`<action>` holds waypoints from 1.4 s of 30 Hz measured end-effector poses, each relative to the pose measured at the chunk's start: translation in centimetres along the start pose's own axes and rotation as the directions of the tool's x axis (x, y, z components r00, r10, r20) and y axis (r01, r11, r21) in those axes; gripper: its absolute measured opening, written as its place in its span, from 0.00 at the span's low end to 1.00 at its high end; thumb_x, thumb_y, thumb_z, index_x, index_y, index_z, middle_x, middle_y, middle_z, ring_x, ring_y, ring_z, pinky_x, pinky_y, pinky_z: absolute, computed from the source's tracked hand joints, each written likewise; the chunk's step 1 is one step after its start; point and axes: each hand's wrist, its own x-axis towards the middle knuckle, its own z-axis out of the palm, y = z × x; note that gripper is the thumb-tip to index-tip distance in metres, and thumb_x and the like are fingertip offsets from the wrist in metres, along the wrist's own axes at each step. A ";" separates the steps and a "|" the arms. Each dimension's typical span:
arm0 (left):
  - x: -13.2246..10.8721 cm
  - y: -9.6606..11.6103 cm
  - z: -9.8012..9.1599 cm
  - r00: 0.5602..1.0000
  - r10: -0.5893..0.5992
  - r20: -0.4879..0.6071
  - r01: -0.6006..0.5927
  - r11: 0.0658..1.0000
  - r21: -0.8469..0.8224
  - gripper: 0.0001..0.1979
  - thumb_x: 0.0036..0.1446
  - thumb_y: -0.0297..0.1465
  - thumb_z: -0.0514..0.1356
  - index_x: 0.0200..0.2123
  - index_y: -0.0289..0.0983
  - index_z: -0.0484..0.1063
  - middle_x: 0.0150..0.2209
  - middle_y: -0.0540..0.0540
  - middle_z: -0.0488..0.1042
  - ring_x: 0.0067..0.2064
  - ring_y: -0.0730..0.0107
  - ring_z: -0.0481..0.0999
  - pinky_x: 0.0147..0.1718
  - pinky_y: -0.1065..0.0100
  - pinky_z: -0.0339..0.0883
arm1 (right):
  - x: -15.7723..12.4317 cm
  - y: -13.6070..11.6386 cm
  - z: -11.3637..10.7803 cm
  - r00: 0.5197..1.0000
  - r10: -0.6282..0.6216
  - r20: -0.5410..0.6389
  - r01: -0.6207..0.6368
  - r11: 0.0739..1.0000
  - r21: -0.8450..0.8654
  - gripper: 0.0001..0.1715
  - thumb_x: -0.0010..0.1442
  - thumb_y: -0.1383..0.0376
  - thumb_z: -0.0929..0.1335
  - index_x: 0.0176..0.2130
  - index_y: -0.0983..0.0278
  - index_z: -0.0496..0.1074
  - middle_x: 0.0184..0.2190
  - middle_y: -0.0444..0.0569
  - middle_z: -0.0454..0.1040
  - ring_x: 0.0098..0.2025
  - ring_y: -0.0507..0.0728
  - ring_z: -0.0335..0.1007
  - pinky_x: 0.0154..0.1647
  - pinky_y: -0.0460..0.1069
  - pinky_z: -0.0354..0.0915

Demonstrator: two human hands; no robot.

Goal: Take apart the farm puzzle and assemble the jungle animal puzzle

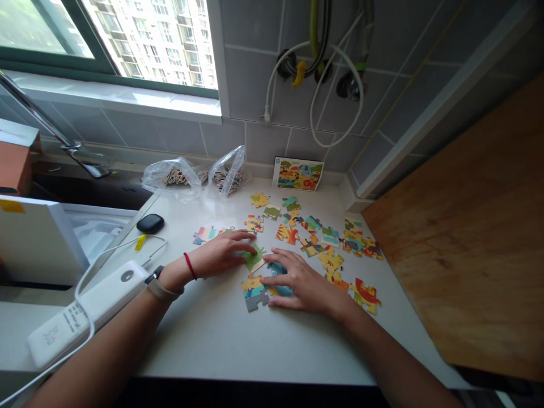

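The left hand (pixel 233 248) touches the green puzzle piece (pixel 254 259) between both hands; whether it pinches, I cannot tell. The right hand (pixel 295 280) is spread loosely over the blue puzzle piece (pixel 277 268). Fitting seems underway; next likely calls for careful edge alignment.

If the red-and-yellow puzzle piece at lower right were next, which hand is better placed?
Probably the right hand: it lies closer to the red-and-yellow piece, though it rests over the blue piece. The left hand is farther off, at the green piece.
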 end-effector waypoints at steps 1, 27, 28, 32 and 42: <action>0.0 -0.1 0.1 1.000 -0.002 -0.010 0.002 1.000 0.011 0.13 0.65 0.27 0.63 0.51 0.44 0.81 0.62 0.41 0.74 0.64 0.54 0.74 0.63 0.55 0.69 | 0.0 -0.1 0.1 1.000 0.004 0.002 -0.004 1.000 -0.005 0.26 0.60 0.50 0.76 0.56 0.54 0.80 0.69 0.57 0.66 0.73 0.70 0.54 0.71 0.66 0.55; 1.0 1.3 2.0 0.988 -0.003 -0.154 0.013 0.998 0.068 0.11 0.69 0.39 0.61 0.50 0.43 0.78 0.56 0.41 0.76 0.59 0.52 0.73 0.59 0.49 0.69 | -10.0 14.9 -7.2 0.600 0.750 -0.276 -0.799 0.578 -0.166 0.26 0.58 0.65 0.72 0.56 0.68 0.79 0.59 0.65 0.75 0.61 0.69 0.73 0.66 0.60 0.64; 1.0 1.4 1.8 0.989 0.004 -0.145 0.003 0.999 0.051 0.13 0.67 0.42 0.63 0.50 0.42 0.78 0.55 0.41 0.76 0.58 0.52 0.74 0.58 0.49 0.69 | -10.1 15.3 -7.2 0.592 0.751 -0.294 -0.805 0.569 -0.167 0.27 0.58 0.66 0.72 0.56 0.69 0.79 0.58 0.65 0.75 0.60 0.69 0.73 0.65 0.59 0.64; 0.7 2.2 1.7 0.996 0.047 -0.076 -0.047 0.999 -0.008 0.27 0.52 0.53 0.72 0.49 0.43 0.78 0.60 0.39 0.72 0.65 0.42 0.67 0.63 0.46 0.63 | -10.3 16.1 -7.1 0.549 0.770 -0.326 -0.833 0.536 -0.136 0.31 0.56 0.65 0.74 0.58 0.70 0.77 0.56 0.66 0.77 0.56 0.68 0.76 0.59 0.59 0.69; 0.5 2.6 2.1 0.994 -0.005 0.112 0.012 0.998 -0.067 0.34 0.37 0.58 0.76 0.42 0.42 0.80 0.69 0.37 0.64 0.71 0.25 0.55 0.67 0.30 0.47 | -10.5 16.4 -7.7 0.476 0.821 -0.315 -0.844 0.527 0.097 0.32 0.46 0.58 0.79 0.50 0.69 0.81 0.47 0.62 0.82 0.44 0.66 0.80 0.46 0.55 0.73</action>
